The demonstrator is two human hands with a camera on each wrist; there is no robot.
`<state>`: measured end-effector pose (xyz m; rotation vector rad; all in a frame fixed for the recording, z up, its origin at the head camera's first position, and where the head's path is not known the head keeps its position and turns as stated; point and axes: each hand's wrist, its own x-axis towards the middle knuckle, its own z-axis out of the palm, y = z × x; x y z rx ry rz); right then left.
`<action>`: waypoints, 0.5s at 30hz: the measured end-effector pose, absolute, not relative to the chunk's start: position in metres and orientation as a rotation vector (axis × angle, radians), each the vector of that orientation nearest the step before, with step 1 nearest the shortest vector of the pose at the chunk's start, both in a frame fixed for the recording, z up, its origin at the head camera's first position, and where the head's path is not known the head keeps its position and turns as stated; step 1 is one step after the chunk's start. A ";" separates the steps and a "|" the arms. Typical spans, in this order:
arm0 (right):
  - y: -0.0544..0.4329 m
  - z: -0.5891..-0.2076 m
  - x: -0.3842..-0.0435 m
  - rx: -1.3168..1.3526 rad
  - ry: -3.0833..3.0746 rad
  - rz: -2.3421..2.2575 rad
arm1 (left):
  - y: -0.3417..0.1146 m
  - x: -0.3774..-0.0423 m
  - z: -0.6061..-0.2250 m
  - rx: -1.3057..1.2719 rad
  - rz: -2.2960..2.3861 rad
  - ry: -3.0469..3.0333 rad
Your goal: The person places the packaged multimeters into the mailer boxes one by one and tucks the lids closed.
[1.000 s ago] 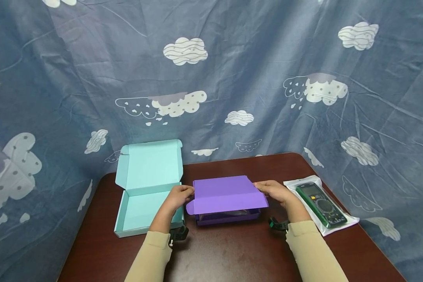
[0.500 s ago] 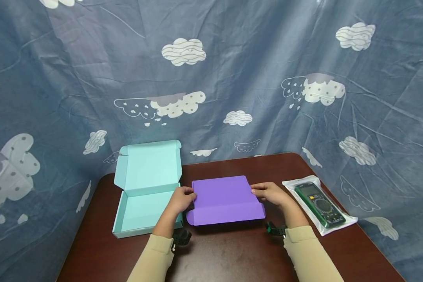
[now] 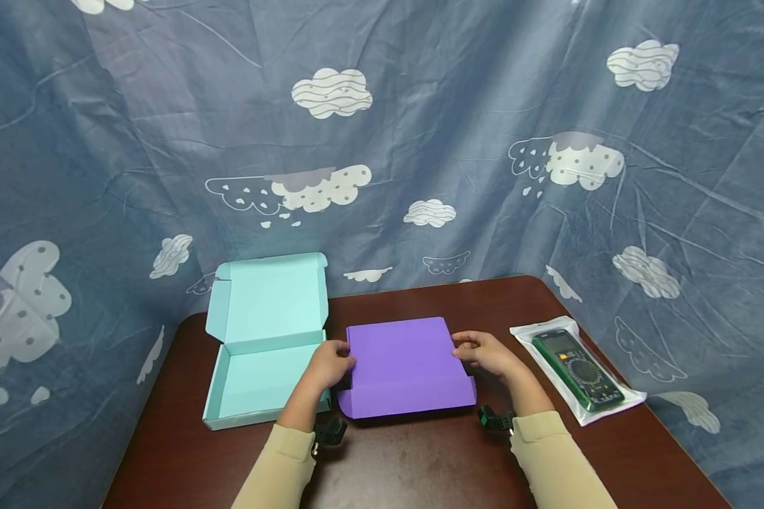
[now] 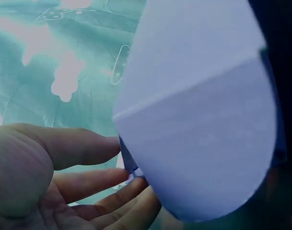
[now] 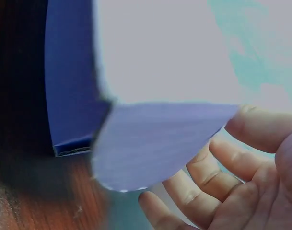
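Observation:
A purple cardboard box (image 3: 397, 353) sits mid-table, its lid folded over and the front flap hanging at a slant. At its left side, my left hand (image 3: 330, 363) touches the lid's edge with the thumb. In the left wrist view, a rounded side tab (image 4: 203, 143) covers part of the box, and my fingers (image 4: 90, 184) extend toward it, the farther tips hidden behind. My right hand (image 3: 484, 352) is at the opposite edge. The right wrist view has its thumb tip at another rounded tab (image 5: 160, 143), with the other fingers spread loosely beneath.
A mint-green box (image 3: 264, 385) stands left of the purple one, its lid raised. At the right lies a green and black multimeter (image 3: 579, 369) in a clear plastic bag (image 3: 633, 397). Behind the brown table (image 3: 414, 459) hangs a blue curtain (image 3: 382, 141) with clouds.
The purple lid has swung down toward me; its front flap now covers the box front that showed a second ago. Both hands followed it slightly, staying at the sides.

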<state>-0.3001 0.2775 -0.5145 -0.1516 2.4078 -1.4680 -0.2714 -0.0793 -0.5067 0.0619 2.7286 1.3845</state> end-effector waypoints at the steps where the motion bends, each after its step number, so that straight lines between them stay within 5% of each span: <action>1: 0.277 -0.515 -0.300 -0.153 2.406 -1.469 | -0.079 -0.272 -0.507 0.063 1.386 2.732; 15: 0.271 -0.524 -0.298 -0.096 2.412 -1.484 | -0.075 -0.272 -0.510 0.023 1.277 2.787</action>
